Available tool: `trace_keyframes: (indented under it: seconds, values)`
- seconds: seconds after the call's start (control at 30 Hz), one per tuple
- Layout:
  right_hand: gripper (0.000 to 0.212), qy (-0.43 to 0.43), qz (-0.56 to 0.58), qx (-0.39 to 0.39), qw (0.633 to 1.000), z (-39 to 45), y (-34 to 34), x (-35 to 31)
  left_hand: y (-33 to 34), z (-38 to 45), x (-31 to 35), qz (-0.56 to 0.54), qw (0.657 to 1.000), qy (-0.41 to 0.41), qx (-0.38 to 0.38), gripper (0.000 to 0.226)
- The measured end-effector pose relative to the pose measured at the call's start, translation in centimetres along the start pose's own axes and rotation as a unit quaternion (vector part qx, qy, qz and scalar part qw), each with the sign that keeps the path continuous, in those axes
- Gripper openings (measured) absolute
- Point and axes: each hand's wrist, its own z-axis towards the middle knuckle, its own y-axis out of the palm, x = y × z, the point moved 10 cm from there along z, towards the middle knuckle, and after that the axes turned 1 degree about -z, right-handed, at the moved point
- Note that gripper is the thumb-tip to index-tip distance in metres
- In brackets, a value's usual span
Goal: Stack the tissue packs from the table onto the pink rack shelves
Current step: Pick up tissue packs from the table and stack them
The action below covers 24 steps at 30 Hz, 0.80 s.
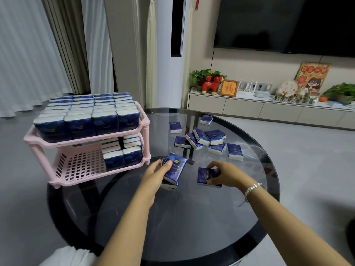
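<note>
1. room: living room, grey floor, curtains at 10 o'clock, dark wall screen (284,22) at 1 o'clock above a low cabinet (269,110) carrying ornaments and plants.
2. surface: round dark glass table (192,217), centre of view, reflective.
3. pink rack (90,141): two tiers, standing on the table edge at 9 o'clock.
4. top shelf (44,140): full; upright tissue packs in four rows, tightly butted, no gap visible.
5. bottom shelf (80,162): part filled; two rows of upright packs against its right end, the left half showing bare grid.
6. loose packs (207,141): a scattered heap at 12 to 1 o'clock on the table, roughly nine or ten, some leaning on each other, two lying apart toward the far rim.
7. left hand (153,174): clasped around a small pile of packs (174,167), thumb over the top one, tilted, just beside the rack's right front post at 11 o'clock from the wrist.
8. right hand (224,174): fingers curled over a flat pack (204,175) resting on the glass, apparently gripping it; bracelet (252,188) on the wrist.
9. progress, judged: well past halfway. done: top tier and about half of the lower tier. left: the packs in both hands, then the loose heap, all bound for the open left part of the bottom shelf.
</note>
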Motion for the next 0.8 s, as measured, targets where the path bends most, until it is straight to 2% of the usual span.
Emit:
trace_keyframes:
  seconds: [0.13, 0.2, 0.27, 0.37, 0.47, 0.6, 0.73, 0.8]
  values:
    - [0.035, -0.027, 0.137, 0.030, 0.990, -0.8, 0.1, -0.3, 0.0, 0.0, 0.0, -0.014, 1.000, 0.014, 0.001, 0.080]
    - [0.038, -0.027, 0.244, 0.037, 0.969, -1.3, 0.2, -0.2, 0.1, 0.0, 0.2, -0.018, 1.000, 0.020, -0.002, 0.084]
    - [0.043, -0.019, 0.337, 0.051, 0.940, -1.7, 0.0, 0.2, 0.3, -0.2, 0.3, -0.023, 0.999, 0.023, -0.002, 0.078]
    - [0.040, -0.055, 0.414, 0.054, 0.907, -2.3, -1.0, -0.8, 0.6, -0.1, 0.3, -0.018, 0.999, 0.027, -0.010, 0.068]
    - [0.046, -0.119, 0.422, 0.031, 0.898, -3.1, -1.8, -3.0, 1.2, -0.3, 0.4, -0.009, 0.999, 0.025, -0.033, 0.066]
    - [0.048, -0.150, 0.409, 0.019, 0.900, -3.0, -1.7, -5.0, 1.8, -0.6, 0.6, 0.006, 0.998, 0.027, -0.049, 0.063]
    - [0.040, -0.162, 0.376, 0.108, 0.906, -2.7, -1.8, -6.6, 2.8, -1.2, 1.0, 0.000, 0.997, 0.026, -0.072, 0.059]
    - [0.038, -0.178, 0.315, 0.149, 0.920, -2.7, -1.8, -7.4, 3.1, -1.5, 1.2, -0.013, 0.996, 0.023, -0.084, 0.066]
